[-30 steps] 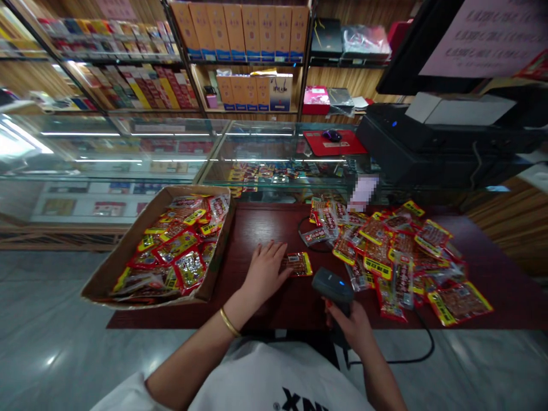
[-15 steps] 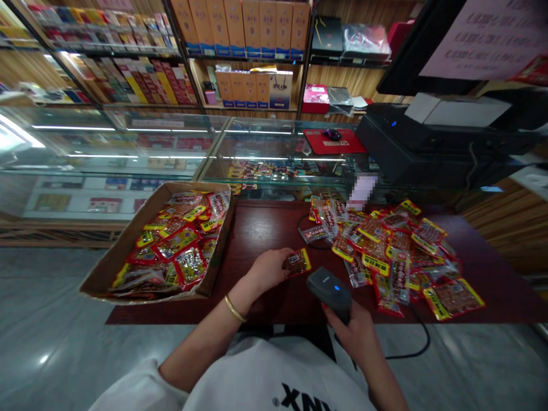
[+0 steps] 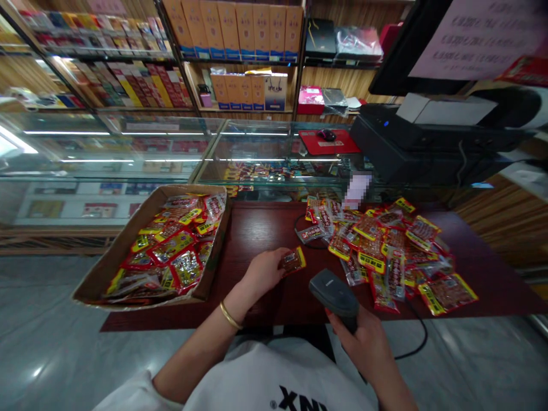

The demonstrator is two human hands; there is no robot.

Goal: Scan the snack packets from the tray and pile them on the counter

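Observation:
My left hand [image 3: 264, 270] is closed on a small red and yellow snack packet [image 3: 293, 261], held over the dark red table [image 3: 252, 228]. To its right, my right hand [image 3: 369, 337] grips a black barcode scanner [image 3: 333, 292] by the handle, its head turned toward the packet with a gap between them. Beyond the scanner lies a loose pile of similar snack packets [image 3: 371, 242], some in clear and red wrappers. On the left, an open cardboard box [image 3: 214, 251] holds many more packets [image 3: 173, 245]. The fingertips of my left hand are partly hidden behind the packet.
Behind the table runs a glass display counter [image 3: 257, 140] with a red mouse pad [image 3: 308, 142] and a mouse [image 3: 326, 135]. A black machine [image 3: 411, 142] and a monitor [image 3: 398, 63] stand at the right. The scanner's cable [image 3: 423, 337] hangs over the table's front edge.
The blue light on the scanner's top no longer shows, and the scanner has shifted slightly right relative to the packet. The left hand keeps hold of the packet. The whole view has shifted slightly.

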